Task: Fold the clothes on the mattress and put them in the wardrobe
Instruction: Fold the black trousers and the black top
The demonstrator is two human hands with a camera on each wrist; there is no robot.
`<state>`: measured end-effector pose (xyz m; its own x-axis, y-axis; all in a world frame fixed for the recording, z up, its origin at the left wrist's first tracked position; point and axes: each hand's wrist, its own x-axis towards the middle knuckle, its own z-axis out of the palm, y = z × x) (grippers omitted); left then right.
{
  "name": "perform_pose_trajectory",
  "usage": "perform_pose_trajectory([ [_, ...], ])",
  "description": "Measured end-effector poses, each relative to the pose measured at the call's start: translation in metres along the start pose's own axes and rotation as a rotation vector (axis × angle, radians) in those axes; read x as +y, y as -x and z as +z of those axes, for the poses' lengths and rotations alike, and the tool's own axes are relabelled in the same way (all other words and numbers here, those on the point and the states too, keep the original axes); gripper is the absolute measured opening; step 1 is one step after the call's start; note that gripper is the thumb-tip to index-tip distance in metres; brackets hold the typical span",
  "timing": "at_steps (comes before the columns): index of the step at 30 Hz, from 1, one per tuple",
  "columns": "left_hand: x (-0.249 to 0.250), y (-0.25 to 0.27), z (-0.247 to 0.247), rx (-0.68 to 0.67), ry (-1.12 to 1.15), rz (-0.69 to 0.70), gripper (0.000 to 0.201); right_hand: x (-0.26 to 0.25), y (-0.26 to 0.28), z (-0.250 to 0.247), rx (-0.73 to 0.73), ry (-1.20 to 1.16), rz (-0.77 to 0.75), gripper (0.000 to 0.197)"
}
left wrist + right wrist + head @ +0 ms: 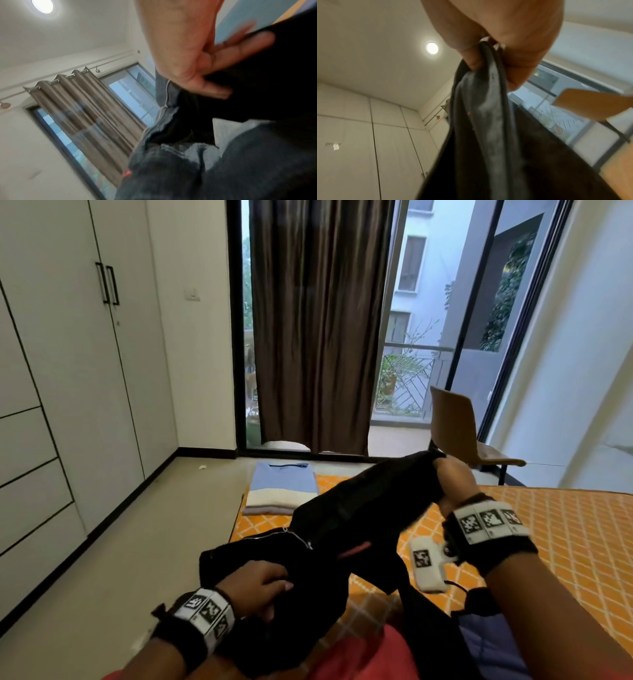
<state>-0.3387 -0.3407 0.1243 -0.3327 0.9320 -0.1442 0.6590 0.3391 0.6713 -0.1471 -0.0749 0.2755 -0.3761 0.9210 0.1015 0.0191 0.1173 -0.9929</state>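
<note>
The black zippered cloth garment [346,529] hung stretched above the orange patterned mattress [561,529] — long axis rising from the left hand [255,589], gripping its near end, to the right hand [455,479], clenched round the far, higher end.

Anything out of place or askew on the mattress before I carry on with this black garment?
One oddity: a small white device with a black square marker lies on the orange patterned mattress beside the black zippered garment. It is not clothing. The folded stack looks neat.
</note>
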Motion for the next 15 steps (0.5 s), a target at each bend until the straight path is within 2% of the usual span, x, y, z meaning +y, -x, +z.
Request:
perform_pose_trajectory([
  [1,-0.003,0.01,0.003,-0.044,0.081,0.071,0.014,0.004,0.004,-0.011,-0.004,0.058,-0.045,0.018],
  [3,-0.007,0.026,0.016,-0.061,0.183,0.185,0.013,0.017,0.02,-0.036,-0.014,0.162,-0.041,0.015],
  [5,-0.006,0.032,0.032,0.072,0.245,0.263,0.007,0.035,0.047,-0.062,-0.052,0.201,0.007,0.018],
  [7,-0.012,0.021,0.049,0.287,0.176,0.292,0.023,0.061,0.068,-0.089,-0.112,0.248,0.072,0.023],
  [9,-0.016,-0.005,0.068,0.328,-0.044,0.233,0.051,0.088,0.082,-0.11,-0.174,0.299,0.143,0.029],
  [12,-0.011,-0.041,0.091,0.248,-0.481,-0.024,0.079,0.136,0.088,-0.139,-0.124,0.504,0.191,0.034],
  [14,-0.009,-0.054,0.097,0.268,-0.545,-0.135,0.084,0.17,0.09,-0.157,-0.145,0.627,0.26,0.044],
  [15,-0.009,-0.059,0.097,0.283,-0.503,-0.155,0.083,0.186,0.088,-0.165,-0.167,0.69,0.27,0.058],
])
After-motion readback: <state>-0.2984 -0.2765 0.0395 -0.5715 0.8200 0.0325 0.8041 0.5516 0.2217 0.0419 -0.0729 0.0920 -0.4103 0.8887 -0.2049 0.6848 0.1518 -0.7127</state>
